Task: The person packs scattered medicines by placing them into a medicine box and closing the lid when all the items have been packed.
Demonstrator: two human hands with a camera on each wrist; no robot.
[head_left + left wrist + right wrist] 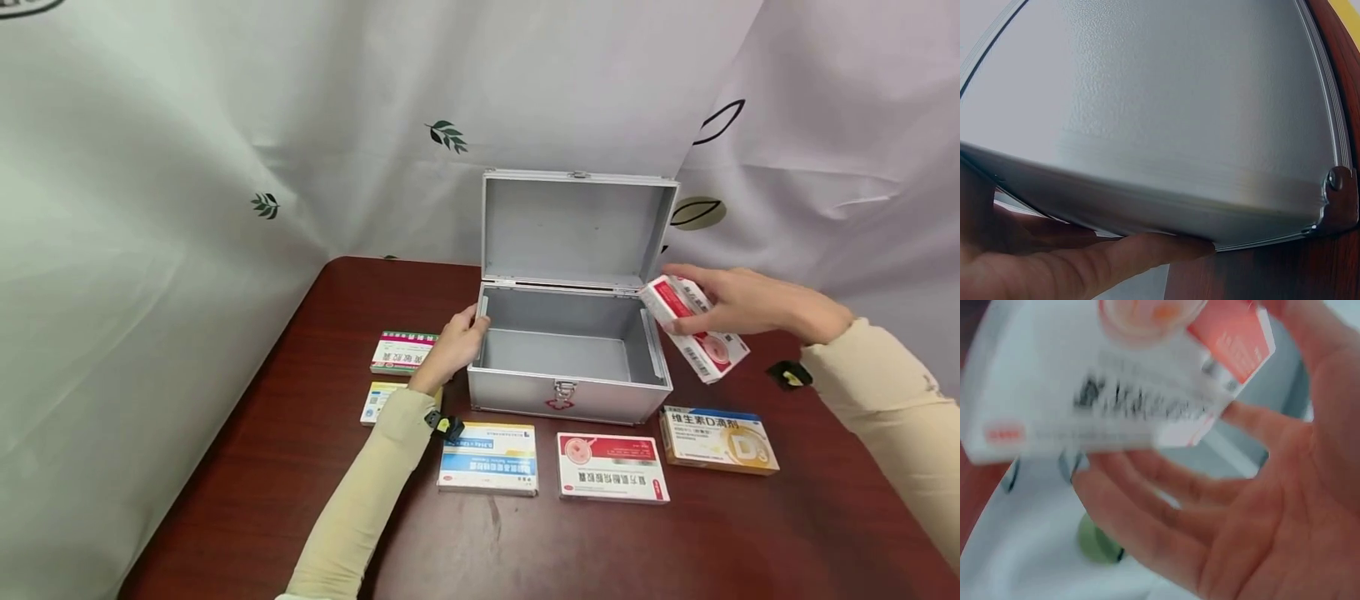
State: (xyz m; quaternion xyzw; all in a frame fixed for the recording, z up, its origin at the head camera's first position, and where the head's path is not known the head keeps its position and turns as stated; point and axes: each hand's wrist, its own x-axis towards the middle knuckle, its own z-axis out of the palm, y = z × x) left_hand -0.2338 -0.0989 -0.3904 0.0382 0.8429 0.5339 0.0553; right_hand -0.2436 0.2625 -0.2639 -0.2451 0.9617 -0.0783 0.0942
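A silver metal case (517,398) stands on the table with its lid (577,229) raised; its inside looks bare. My left hand (453,346) grips the case's left rim, fingers and thumb on either side of the wall. The left wrist view shows the case's side panel (1191,106) close up. Above and beyond the case's right rim, my right hand (742,304) pinches a red-and-white medicine box (716,354) between thumb and fingers, tilted in the air. In the right wrist view the same medicine box (1141,422) is blurred.
In front of the case lie a blue-and-white medicine box (487,462), another red-and-white one (611,471) and a vitamin D box (720,442). Left of it lie a green-edged box (397,350) and a yellow-edged one (375,404), partly behind my arm. A pale curtain (360,125) hangs behind the table.
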